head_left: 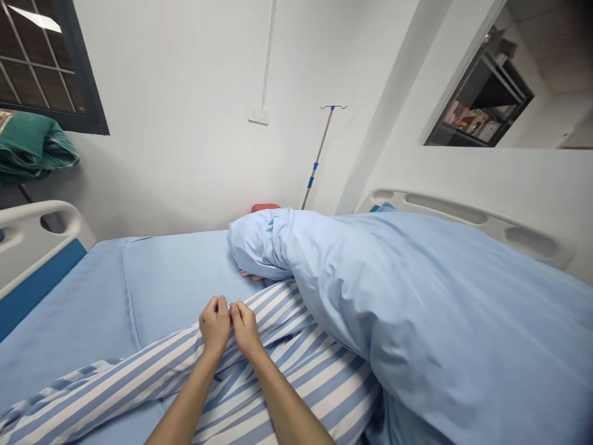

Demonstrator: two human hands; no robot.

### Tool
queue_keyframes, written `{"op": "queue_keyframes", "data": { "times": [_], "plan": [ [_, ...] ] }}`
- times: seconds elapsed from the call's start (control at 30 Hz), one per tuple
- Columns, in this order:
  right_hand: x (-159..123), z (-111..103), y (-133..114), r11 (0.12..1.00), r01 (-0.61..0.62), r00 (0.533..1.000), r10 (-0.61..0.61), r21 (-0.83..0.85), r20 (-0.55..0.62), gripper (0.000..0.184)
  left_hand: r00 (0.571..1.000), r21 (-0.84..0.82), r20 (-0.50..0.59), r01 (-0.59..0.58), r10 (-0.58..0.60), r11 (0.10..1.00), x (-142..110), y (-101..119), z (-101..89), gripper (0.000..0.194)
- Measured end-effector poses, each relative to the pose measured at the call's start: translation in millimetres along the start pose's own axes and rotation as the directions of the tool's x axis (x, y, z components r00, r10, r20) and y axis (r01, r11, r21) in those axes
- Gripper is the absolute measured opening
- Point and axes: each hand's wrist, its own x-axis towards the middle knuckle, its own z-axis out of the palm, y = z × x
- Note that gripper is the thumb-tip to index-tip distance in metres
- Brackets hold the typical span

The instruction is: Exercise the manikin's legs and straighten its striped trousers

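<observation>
Both my left hand [215, 324] and my right hand [245, 327] are closed side by side, knuckles up, over a blue-and-white striped pajama shirt [333, 377]. The cloth appears pinched between thumbs and fingers of each hand; the exact grip is partly hidden. A long, narrow sleeve-like part of the garment runs from beneath my hands to the lower left. To the right, a bunched light blue quilt [417, 309] covers the rest of the garment. Small skin-coloured shapes, like fingertips, peek from under the quilt's left end; whose they are I cannot tell.
The bed sheet [171, 272] is light blue. Pale bed boards stand at left [46, 247] and right [445, 213]. Behind the bed are an IV pole [319, 154] and a red object [265, 207]. Folded green cloth [37, 145] lies beneath the left window.
</observation>
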Motion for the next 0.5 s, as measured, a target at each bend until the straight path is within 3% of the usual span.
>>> {"op": "queue_keyframes", "data": {
  "times": [0.07, 0.13, 0.27, 0.4, 0.5],
  "plan": [
    [2.1, -13.6, 6.6, 0.999, 0.011, 0.999, -0.014, -0.053, -0.039, 0.035, 0.999, -0.025, 0.04, -0.003, 0.004, 1.0, -2.6, 8.2, 13.5, 0.033],
    [5.5, -28.6, 12.3, 0.992, 0.044, 0.997, -0.051, -0.122, -0.052, 0.034, 0.997, 0.052, 0.077, 0.006, -0.01, 0.999, -4.1, 9.3, 23.2, 0.032],
    [12.3, -50.8, 23.4, 0.983, 0.053, 0.995, -0.068, -0.177, -0.079, 0.035, 0.993, 0.16, 0.122, -0.017, -0.003, 0.987, -5.3, 2.7, 30.6, 0.035],
    [11.8, -48.6, 31.0, 0.961, 0.087, 0.986, -0.121, -0.263, -0.117, 0.033, 0.981, 0.107, 0.187, -0.076, 0.055, 0.991, -4.9, 1.3, 25.4, 0.034],
    [9.7, -42.1, 32.5, 0.924, 0.134, 0.98, -0.178, -0.359, -0.093, 0.031, 0.974, 0.064, 0.222, -0.057, 0.041, 0.996, -1.5, -6.3, 7.0, 0.035]
  ]
}}
